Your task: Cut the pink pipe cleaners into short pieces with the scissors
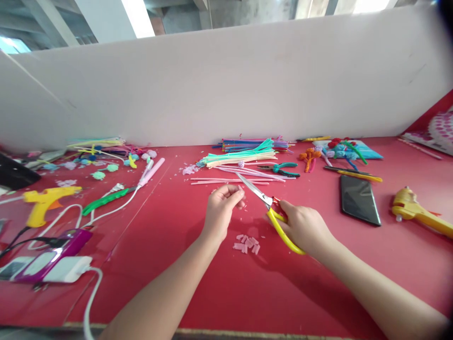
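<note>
My right hand [306, 229] grips yellow-handled scissors [285, 233], whose blades are a little apart and point up and left. Beside the blade tips is my left hand [223, 205], its thumb and fingers pinched around something small and pinkish that I cannot make out. On the red table [148, 264], just below and between my hands, lies a small pile of cut pink pieces [247, 243]. Beyond my hands are pink pipe cleaners [230, 181], with a bundle of green and cream ones [244, 155] behind them.
Teal-handled pliers [283, 166] and a black phone [360, 199] lie right of centre, with a yellow glue gun [417, 212] at far right. On the left are another glue gun [46, 203], a green knife [108, 199], a purple power strip [53, 257] and cables. A white partition [226, 89] stands behind.
</note>
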{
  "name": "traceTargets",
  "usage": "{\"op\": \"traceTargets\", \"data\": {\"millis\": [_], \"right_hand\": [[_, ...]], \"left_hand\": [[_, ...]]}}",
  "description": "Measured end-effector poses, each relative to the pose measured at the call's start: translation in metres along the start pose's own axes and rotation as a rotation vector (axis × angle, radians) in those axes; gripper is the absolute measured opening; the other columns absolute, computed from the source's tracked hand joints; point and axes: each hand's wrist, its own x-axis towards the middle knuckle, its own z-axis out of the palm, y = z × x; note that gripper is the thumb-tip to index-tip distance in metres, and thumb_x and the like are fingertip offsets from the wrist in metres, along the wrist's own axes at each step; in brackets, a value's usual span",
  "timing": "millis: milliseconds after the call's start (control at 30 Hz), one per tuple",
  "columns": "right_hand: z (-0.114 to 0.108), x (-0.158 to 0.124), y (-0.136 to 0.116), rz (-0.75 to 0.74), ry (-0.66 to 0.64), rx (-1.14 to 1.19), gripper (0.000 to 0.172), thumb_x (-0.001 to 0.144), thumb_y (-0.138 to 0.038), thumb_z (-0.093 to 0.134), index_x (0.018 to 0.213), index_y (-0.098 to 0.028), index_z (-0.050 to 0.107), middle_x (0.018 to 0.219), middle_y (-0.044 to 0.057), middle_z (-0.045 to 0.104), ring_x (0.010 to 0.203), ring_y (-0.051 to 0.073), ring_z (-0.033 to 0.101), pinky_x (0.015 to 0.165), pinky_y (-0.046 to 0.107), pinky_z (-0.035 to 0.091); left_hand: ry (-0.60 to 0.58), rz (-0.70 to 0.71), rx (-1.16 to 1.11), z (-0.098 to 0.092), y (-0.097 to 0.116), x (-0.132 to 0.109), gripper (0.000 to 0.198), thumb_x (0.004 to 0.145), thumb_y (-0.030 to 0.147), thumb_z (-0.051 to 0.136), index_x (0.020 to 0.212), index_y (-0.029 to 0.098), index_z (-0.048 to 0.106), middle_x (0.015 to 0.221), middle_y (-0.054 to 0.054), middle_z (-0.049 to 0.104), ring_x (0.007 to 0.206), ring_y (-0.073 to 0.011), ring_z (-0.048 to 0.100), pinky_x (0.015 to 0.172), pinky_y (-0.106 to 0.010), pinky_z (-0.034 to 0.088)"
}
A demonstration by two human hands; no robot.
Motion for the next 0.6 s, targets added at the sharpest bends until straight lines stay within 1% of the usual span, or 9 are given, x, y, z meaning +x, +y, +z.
{"op": "traceTargets", "data": {"millis": [67, 133, 233, 300, 367, 433, 500, 600], "right_hand": [[-0.002, 0.003, -0.001, 0.047, 0.003, 0.066, 0.041, 0.076, -0.057, 0.029, 0.079, -0.021, 0.048, 0.054, 0.001, 0.055, 0.047, 0.014, 0.049, 0.044, 0.023, 0.021], [-0.003, 0.006, -0.002, 0.074, -0.002, 0.175, 0.04, 0.075, -0.057, 0.03, 0.076, -0.021, 0.047, 0.054, 0.001, 0.054, 0.048, 0.014, 0.048, 0.045, 0.023, 0.023], [-0.003, 0.009, -0.002, 0.071, -0.026, 0.451, 0.032, 0.076, -0.05, 0.034, 0.07, -0.02, 0.046, 0.054, -0.001, 0.051, 0.049, 0.012, 0.047, 0.045, 0.021, 0.026], [-0.002, 0.009, -0.004, 0.071, -0.039, 0.665, 0.024, 0.076, -0.042, 0.036, 0.074, -0.02, 0.047, 0.055, -0.003, 0.05, 0.048, 0.01, 0.046, 0.045, 0.02, 0.029], [-0.001, 0.008, -0.006, 0.082, -0.053, 0.81, 0.02, 0.074, -0.037, 0.038, 0.078, -0.021, 0.048, 0.054, -0.004, 0.05, 0.046, 0.009, 0.046, 0.044, 0.019, 0.031], [0.0, 0.007, -0.008, 0.09, -0.067, 0.849, 0.018, 0.072, -0.036, 0.04, 0.076, -0.02, 0.049, 0.051, -0.005, 0.048, 0.044, 0.008, 0.044, 0.043, 0.019, 0.03], [0.0, 0.006, -0.009, 0.093, -0.082, 0.822, 0.018, 0.071, -0.036, 0.042, 0.07, -0.019, 0.048, 0.05, -0.005, 0.047, 0.044, 0.009, 0.043, 0.042, 0.019, 0.029], [-0.003, 0.006, -0.007, 0.08, -0.071, 0.792, 0.016, 0.069, -0.034, 0.042, 0.068, -0.019, 0.048, 0.05, -0.004, 0.048, 0.045, 0.009, 0.044, 0.041, 0.019, 0.029]], "left_hand": [[-0.041, 0.013, 0.111, 0.0, -0.003, 0.0, 0.014, 0.067, 0.028, 0.056, 0.068, 0.014, 0.055, 0.058, 0.001, 0.055, 0.052, -0.0081, 0.049, 0.055, -0.02, 0.04], [-0.088, 0.02, 0.243, 0.001, -0.006, 0.0, 0.015, 0.068, 0.029, 0.055, 0.07, 0.014, 0.055, 0.056, 0.001, 0.054, 0.052, -0.009, 0.05, 0.055, -0.021, 0.04], [-0.183, 0.048, 0.411, 0.004, -0.01, -0.003, 0.014, 0.069, 0.029, 0.053, 0.072, 0.015, 0.055, 0.06, 0.001, 0.053, 0.054, -0.0095, 0.05, 0.055, -0.021, 0.04], [-0.245, 0.1, 0.527, 0.008, -0.011, -0.007, 0.011, 0.07, 0.026, 0.051, 0.071, 0.016, 0.054, 0.062, 0.002, 0.053, 0.057, -0.0096, 0.049, 0.057, -0.021, 0.039], [-0.3, 0.16, 0.637, 0.012, -0.011, -0.011, 0.008, 0.07, 0.023, 0.05, 0.068, 0.017, 0.054, 0.061, 0.002, 0.052, 0.058, -0.0096, 0.049, 0.057, -0.021, 0.038], [-0.357, 0.2, 0.702, 0.015, -0.011, -0.015, 0.007, 0.07, 0.021, 0.049, 0.067, 0.017, 0.053, 0.061, 0.002, 0.052, 0.058, -0.0095, 0.048, 0.055, -0.021, 0.037], [-0.406, 0.218, 0.739, 0.017, -0.011, -0.017, 0.008, 0.072, 0.02, 0.047, 0.067, 0.017, 0.053, 0.061, 0.002, 0.052, 0.058, -0.0095, 0.048, 0.054, -0.02, 0.036], [-0.418, 0.229, 0.762, 0.017, -0.011, -0.017, 0.008, 0.072, 0.019, 0.046, 0.067, 0.017, 0.053, 0.062, 0.002, 0.052, 0.059, -0.0094, 0.048, 0.055, -0.02, 0.036]]}}
